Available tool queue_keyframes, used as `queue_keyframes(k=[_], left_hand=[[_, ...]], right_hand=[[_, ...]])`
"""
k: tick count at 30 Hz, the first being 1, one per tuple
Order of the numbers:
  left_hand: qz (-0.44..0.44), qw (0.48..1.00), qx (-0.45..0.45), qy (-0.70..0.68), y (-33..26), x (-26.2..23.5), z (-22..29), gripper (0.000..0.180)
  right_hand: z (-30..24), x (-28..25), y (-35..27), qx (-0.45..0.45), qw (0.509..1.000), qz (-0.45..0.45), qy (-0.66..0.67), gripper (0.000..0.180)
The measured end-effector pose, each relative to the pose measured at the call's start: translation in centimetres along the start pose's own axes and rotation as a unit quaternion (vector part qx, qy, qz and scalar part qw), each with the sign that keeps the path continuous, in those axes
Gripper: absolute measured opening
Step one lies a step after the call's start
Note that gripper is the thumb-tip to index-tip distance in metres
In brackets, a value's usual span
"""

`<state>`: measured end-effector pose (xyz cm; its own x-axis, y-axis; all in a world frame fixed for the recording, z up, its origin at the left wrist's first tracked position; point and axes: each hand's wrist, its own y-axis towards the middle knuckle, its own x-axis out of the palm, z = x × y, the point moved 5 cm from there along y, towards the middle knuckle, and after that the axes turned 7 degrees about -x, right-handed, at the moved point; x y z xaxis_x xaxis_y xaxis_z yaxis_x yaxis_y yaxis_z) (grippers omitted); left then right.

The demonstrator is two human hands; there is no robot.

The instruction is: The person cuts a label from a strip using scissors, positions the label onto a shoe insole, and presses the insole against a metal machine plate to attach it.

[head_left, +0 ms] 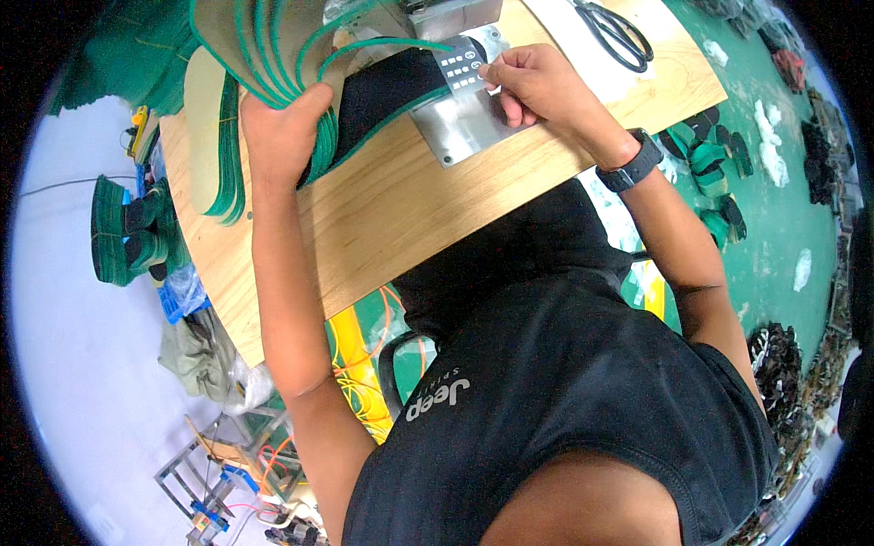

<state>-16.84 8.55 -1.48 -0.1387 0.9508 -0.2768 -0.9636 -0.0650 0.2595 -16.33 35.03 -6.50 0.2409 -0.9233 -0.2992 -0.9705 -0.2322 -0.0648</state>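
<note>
My left hand [284,132] is closed around a fanned stack of beige insoles with green edges [264,50], its thumb pressed along their near side. Below the fan, one insole lies with its black face [387,86] up, its end reaching over a metal plate [455,136] set on the table. A small label sheet with white marks [462,68] sits at that end. The thumb and forefinger of my right hand [537,84] pinch the sheet's right edge, the other fingers curled over the plate. Another insole stack [214,136] rests left of my left hand.
The wooden table [410,218] carries black-handled scissors [614,36] on a white sheet at the far right. A metal machine part [451,16] stands behind the plate. More insoles hang in bundles [132,232] at left and lie on the green floor [765,246] at right.
</note>
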Motion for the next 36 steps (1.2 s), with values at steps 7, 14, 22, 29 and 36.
queue_keyframes(k=[7,14,22,29,36], left_hand=[[-0.002,0.999,-0.05,0.02,-0.2,-0.1,-0.6,0.023],[0.036,0.997,-0.062,0.028,-0.3,-0.3,-1.0,0.031],[0.0,1.0,0.007,0.0,-0.5,0.7,0.0,0.036],[-0.13,0.962,0.054,0.233,-0.7,3.9,0.8,0.069],[-0.105,0.907,0.051,0.404,-0.8,4.6,0.9,0.076]], right_hand=[[0.0,-0.2,0.3,0.003,1.0,-0.003,0.018,0.027],[0.4,-0.2,0.4,0.022,1.0,0.006,0.0,0.031],[0.5,0.0,0.4,0.037,0.999,0.009,0.006,0.031],[0.0,0.0,0.0,0.015,0.998,0.015,0.06,0.026],[0.3,-0.2,-0.4,-0.002,0.996,0.04,0.081,0.021]])
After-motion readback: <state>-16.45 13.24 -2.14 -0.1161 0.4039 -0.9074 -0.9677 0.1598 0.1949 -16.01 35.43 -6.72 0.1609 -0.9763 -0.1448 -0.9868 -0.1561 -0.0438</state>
